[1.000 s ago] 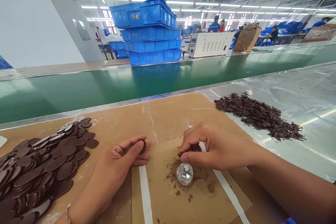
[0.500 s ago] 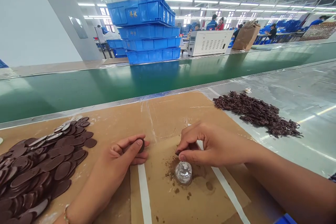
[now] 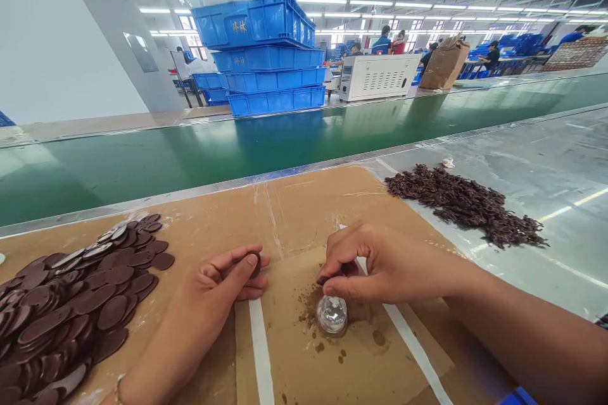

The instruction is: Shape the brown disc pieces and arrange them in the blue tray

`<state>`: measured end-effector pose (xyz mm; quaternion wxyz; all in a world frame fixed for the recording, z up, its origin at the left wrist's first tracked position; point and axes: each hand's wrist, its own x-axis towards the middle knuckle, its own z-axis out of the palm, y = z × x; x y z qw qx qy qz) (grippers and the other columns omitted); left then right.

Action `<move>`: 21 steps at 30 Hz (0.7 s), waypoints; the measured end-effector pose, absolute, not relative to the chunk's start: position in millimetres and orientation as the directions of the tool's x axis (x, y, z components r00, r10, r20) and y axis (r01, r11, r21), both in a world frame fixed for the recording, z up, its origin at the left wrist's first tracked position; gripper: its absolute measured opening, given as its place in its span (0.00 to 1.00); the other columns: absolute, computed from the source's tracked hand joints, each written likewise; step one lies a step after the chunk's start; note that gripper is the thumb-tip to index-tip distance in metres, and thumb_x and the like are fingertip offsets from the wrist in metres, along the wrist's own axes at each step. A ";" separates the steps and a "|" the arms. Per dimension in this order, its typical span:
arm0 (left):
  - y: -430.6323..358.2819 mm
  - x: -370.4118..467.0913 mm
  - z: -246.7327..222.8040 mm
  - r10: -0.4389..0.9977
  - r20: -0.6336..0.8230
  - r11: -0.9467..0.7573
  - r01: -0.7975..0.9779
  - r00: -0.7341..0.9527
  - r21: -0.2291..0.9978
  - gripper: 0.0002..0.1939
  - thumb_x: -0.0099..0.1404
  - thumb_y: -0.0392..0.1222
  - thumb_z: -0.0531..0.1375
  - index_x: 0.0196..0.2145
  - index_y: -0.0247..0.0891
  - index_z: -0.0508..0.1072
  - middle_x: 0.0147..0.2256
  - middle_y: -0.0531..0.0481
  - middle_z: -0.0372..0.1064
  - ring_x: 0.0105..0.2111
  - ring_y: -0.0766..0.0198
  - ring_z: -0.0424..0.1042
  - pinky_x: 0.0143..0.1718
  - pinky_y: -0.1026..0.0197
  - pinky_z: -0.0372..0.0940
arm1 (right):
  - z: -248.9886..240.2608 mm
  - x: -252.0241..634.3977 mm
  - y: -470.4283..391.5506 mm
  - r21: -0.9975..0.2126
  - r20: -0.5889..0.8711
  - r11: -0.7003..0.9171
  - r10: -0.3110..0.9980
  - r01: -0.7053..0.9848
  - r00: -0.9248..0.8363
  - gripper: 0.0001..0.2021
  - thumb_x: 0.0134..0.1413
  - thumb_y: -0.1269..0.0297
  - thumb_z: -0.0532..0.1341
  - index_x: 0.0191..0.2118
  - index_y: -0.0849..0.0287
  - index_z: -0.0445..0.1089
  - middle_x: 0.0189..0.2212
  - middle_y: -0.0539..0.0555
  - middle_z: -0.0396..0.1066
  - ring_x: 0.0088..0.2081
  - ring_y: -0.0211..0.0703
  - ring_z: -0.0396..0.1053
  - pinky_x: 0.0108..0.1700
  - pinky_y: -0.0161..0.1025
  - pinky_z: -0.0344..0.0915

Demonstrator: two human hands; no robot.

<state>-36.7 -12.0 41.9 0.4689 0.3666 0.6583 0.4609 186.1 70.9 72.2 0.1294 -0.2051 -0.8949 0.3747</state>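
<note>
Between the thumb and fingers of my left hand (image 3: 223, 278) is a dark brown oval piece (image 3: 255, 264), partly covered by the thumb. My right hand (image 3: 365, 262) pinches a small dark brown bit (image 3: 322, 280), too small to make out fully. Just below those fingertips a small clear round jar (image 3: 331, 315) with something shiny in it stands on brown paper (image 3: 304, 367). Dark spots and crumbs surround the jar. To the left of my left hand lies a heap of similar dark brown oval pieces (image 3: 95, 291).
A pile of dark, stringy twisted bits (image 3: 463, 205) lies at the right on the grey table. Behind the work surface runs a green conveyor belt (image 3: 190, 158). Beyond it are stacked blue crates (image 3: 275, 76), a white metal box (image 3: 379, 78), a brown paper bag (image 3: 445, 63) and several people.
Both hands hold nearly the same pose. The right fingertips have dipped very slightly beside the jar; the view has shifted a little.
</note>
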 end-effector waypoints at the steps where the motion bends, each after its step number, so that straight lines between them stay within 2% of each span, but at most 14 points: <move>1: -11.9 -36.4 42.1 0.915 -0.279 0.307 0.054 -0.291 0.950 0.20 0.59 0.48 0.62 0.46 0.35 0.72 0.39 0.47 0.76 0.31 0.65 0.75 0.35 0.67 0.72 | 73.0 186.3 70.6 -0.722 0.083 0.636 0.472 0.274 -0.878 0.07 0.54 0.66 0.61 0.34 0.61 0.76 0.26 0.51 0.74 0.29 0.37 0.70 0.32 0.33 0.63; 6: -12.8 -38.5 40.4 0.919 -0.275 0.302 0.056 -0.283 0.952 0.22 0.59 0.49 0.62 0.48 0.35 0.71 0.41 0.46 0.76 0.31 0.65 0.75 0.35 0.66 0.72 | 75.8 186.2 68.7 -0.726 0.104 0.615 0.539 0.307 -0.836 0.08 0.55 0.64 0.60 0.31 0.61 0.75 0.27 0.51 0.74 0.28 0.37 0.69 0.33 0.33 0.63; 15: -13.4 -37.9 42.4 0.916 -0.271 0.303 0.067 -0.295 0.951 0.21 0.59 0.49 0.62 0.47 0.35 0.71 0.40 0.47 0.76 0.32 0.64 0.75 0.36 0.66 0.71 | 70.3 184.0 66.7 -0.736 0.052 0.589 0.540 0.333 -0.840 0.07 0.54 0.64 0.60 0.34 0.60 0.75 0.31 0.52 0.76 0.32 0.39 0.71 0.37 0.35 0.64; 21: -13.7 -38.1 42.3 0.919 -0.270 0.301 0.067 -0.286 0.951 0.21 0.58 0.49 0.62 0.47 0.35 0.72 0.39 0.47 0.76 0.31 0.64 0.75 0.36 0.65 0.72 | 69.6 183.5 65.6 -0.748 0.053 0.585 0.523 0.314 -0.851 0.06 0.53 0.66 0.61 0.33 0.61 0.75 0.30 0.51 0.75 0.31 0.39 0.71 0.35 0.34 0.64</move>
